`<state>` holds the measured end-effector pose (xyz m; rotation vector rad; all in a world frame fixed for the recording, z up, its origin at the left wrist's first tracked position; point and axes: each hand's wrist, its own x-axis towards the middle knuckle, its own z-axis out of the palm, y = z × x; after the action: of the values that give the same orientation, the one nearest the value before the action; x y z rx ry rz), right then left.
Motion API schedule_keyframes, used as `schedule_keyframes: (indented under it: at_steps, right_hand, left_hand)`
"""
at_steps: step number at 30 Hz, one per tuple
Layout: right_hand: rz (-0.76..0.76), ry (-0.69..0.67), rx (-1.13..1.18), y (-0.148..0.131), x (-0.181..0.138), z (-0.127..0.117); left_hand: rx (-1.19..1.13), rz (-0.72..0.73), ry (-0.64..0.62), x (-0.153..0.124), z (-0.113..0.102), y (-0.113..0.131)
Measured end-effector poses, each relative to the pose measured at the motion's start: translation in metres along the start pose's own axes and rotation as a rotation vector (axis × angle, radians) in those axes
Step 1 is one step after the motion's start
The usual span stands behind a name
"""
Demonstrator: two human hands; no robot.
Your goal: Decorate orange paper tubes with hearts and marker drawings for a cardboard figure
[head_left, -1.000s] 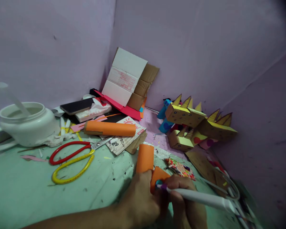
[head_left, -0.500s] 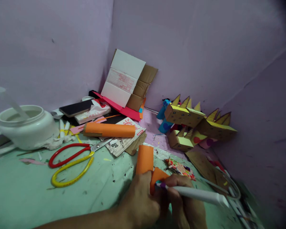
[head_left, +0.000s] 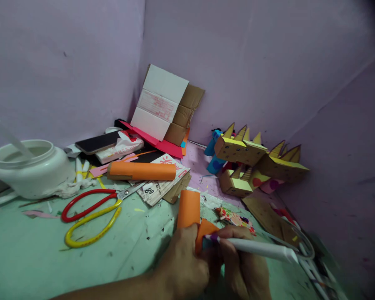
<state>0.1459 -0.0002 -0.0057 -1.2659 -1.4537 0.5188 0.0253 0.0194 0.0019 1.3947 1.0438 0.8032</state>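
My left hand (head_left: 183, 264) is closed round the lower end of an orange paper-covered piece (head_left: 189, 208) that stands up from the green table (head_left: 28, 258). An orange flap (head_left: 206, 229) sticks out beside it. My right hand (head_left: 245, 266) grips a white pen-like tool (head_left: 259, 248). Its purple tip touches the orange flap close to my left thumb.
Red and yellow scissors (head_left: 90, 212) lie to the left, beyond them a white jar (head_left: 31, 168) with a stick in it. A long orange roll (head_left: 142, 171) rests on printed papers. A phone (head_left: 96, 141), folded cardboard (head_left: 167, 104) and spiked cardboard figures (head_left: 253, 160) line the purple walls.
Both hands keep their hold. The pen's tip has shifted slightly along the orange flap. The view has drifted a little to the right.
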Motion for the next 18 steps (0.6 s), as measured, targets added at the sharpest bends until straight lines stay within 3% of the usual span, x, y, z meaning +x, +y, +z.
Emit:
schedule_keyframes:
  at_steps: [9, 18]
  right_hand:
    - [-0.106, 0.053, -0.093, -0.0042, 0.0044, -0.0017]
    - [-0.13, 0.017, -0.128, 0.0014, 0.0069, -0.0058]
  left_hand:
    - [-0.019, -0.025, -0.015, 0.0002, -0.0011, 0.003]
    - [0.009, -0.009, -0.017, 0.0013, -0.0028, 0.0048]
